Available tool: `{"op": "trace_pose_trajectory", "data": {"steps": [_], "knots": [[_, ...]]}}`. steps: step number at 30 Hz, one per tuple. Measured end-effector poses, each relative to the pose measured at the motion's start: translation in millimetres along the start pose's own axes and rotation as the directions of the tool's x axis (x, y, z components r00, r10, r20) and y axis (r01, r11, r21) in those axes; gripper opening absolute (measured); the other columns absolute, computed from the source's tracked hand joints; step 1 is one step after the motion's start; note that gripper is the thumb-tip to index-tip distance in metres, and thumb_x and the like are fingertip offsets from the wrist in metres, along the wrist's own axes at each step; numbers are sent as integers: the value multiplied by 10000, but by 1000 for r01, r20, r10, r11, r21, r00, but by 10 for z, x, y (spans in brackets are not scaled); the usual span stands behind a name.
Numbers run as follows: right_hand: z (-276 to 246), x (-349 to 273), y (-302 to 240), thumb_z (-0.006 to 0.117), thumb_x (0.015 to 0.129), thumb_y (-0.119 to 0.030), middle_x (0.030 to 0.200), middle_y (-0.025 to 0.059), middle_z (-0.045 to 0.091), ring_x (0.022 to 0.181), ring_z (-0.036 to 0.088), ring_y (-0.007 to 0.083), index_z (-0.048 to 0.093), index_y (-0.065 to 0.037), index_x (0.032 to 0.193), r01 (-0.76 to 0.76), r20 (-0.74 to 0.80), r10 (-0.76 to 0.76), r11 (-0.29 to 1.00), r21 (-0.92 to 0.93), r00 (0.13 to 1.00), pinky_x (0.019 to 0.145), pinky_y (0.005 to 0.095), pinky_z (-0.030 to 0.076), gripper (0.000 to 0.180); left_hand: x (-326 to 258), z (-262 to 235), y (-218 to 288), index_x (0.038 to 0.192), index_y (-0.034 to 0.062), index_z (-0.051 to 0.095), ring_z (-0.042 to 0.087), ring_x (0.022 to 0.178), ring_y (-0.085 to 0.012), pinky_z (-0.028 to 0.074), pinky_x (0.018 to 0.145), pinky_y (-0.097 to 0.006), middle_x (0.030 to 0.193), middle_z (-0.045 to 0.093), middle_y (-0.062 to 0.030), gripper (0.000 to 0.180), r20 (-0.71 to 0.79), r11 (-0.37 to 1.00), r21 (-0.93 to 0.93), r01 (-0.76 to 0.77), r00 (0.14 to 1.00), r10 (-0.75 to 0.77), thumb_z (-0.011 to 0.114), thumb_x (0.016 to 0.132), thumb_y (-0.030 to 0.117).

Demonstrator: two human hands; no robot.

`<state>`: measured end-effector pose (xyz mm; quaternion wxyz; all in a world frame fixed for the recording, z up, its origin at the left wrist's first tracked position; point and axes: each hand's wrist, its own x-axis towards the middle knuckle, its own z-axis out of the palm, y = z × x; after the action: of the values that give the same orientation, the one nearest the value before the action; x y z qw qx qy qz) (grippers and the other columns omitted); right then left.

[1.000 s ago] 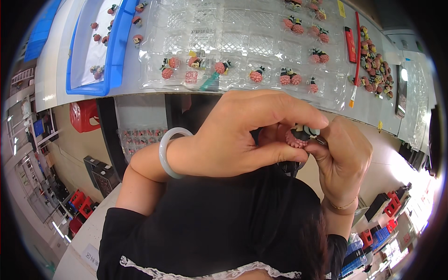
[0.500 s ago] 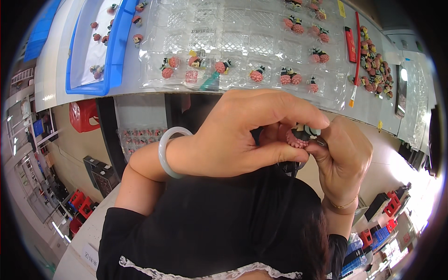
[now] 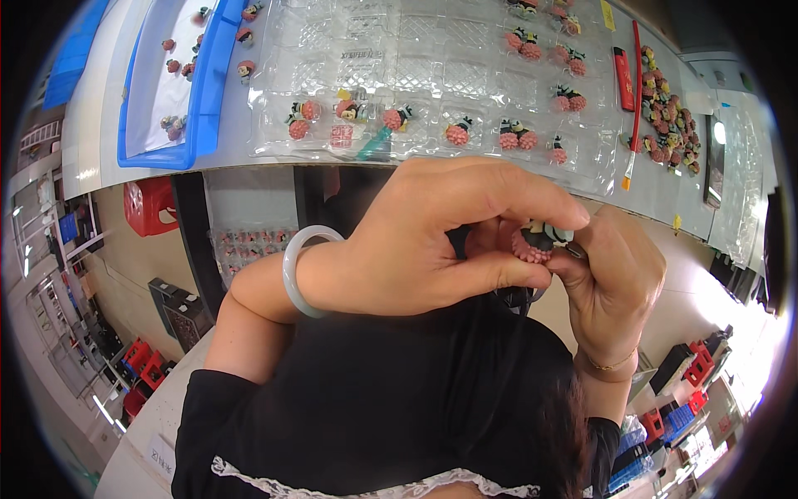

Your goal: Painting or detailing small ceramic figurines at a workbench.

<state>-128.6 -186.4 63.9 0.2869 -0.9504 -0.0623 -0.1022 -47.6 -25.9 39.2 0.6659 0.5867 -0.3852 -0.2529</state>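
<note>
White lace [image 3: 455, 476] edges a black top [image 3: 399, 391], worn with a pale bangle [image 3: 290, 270] and thin bracelet [image 3: 615, 368].

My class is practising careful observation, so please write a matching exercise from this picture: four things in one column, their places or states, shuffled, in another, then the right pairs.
Things
1. Left hand
2. Blue tray
3. Red-handled brush
4. Pale bangle

Places or states
A. Around the left wrist
B. Between the clear tray and a figurine pile
C. Holding a pink-and-dark figurine
D. Left of the clear tray

Pairs: 1-C; 2-D; 3-B; 4-A
</note>
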Motion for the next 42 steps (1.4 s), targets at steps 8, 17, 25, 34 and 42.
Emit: {"op": "trace_pose_trajectory", "data": {"steps": [8,17,25,34,42], "knots": [[-15,7,-8,669,625,-246,521,56,352,444,385,218,472,-64,615,-12,12,11,999,38,1000,398,322,301,268,-7,-5,-11,975,6,555,544,725,-125,423,541,-192,935,593,-102,393,14,998,-49,37,999,-37,713,615,6],[-1,-5,2,665,631,-259,520,50,349,443,383,218,476,-70,614,1,1,-1,999,46,1000,396,320,298,268,-5,-18,1,976,6,550,541,743,-124,418,565,-197,933,590,-96,387,38,993,-97,63,997,-60,715,628,36],[-26,-15,-21,689,588,-229,518,47,339,438,380,212,472,-69,613,25,2,-25,999,23,1000,388,318,296,271,-32,-11,-18,986,3,539,537,744,-119,413,582,-200,941,578,-101,392,37,980,-184,72,997,-66,711,635,32],[-34,-24,-12,689,587,-223,523,47,337,444,391,213,473,-70,616,13,2,-13,1000,0,1000,391,316,309,266,-10,21,-22,991,-3,535,532,730,-115,410,590,-203,919,572,-98,393,36,982,-177,61,998,-56,708,639,30],[-29,-27,-20,686,594,-228,522,48,337,447,392,217,471,-73,609,13,2,-13,1000,1,1000,396,318,312,265,-24,16,-18,997,0,528,533,750,-111,407,612,-204,925,565,-97,394,39,975,-203,90,996,-84,703,645,25]]}}
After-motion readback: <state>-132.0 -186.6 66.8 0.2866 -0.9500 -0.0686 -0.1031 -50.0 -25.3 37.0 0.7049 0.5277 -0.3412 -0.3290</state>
